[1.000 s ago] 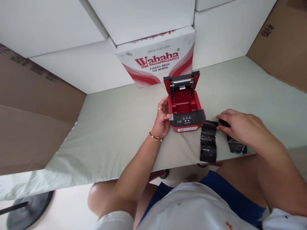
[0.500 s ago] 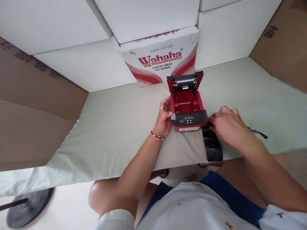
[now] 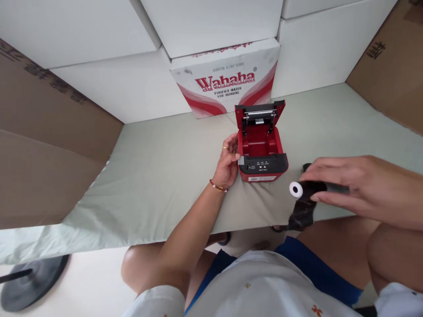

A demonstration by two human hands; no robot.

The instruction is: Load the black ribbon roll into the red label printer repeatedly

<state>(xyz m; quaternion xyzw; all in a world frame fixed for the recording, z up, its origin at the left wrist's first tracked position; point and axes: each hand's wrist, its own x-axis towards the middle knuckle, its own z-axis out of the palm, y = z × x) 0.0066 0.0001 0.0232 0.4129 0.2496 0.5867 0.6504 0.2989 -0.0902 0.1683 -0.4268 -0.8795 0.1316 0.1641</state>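
Observation:
A small red printer (image 3: pixel 262 149) stands on the table with its lid tipped open and its red paper bay empty. My left hand (image 3: pixel 228 164) rests against its left side, fingers curled on the casing. My right hand (image 3: pixel 360 187) is raised over the table's front edge to the right of the printer. It grips a black roll (image 3: pixel 306 190) with a white core end facing me; a loose black strip hangs down from the roll.
The pale green table (image 3: pixel 165 176) is walled in by white cartons and a red-and-white "Wahaha" box (image 3: pixel 226 79) behind the printer. Brown cardboard stands at the left (image 3: pixel 49 145) and right (image 3: pixel 390 61). A dark round stand base (image 3: pixel 29 281) sits on the floor at the lower left.
My right hand has picked the black roll up off the table and lifted it toward me, its strip now dangling. The left hand has stayed on the printer.

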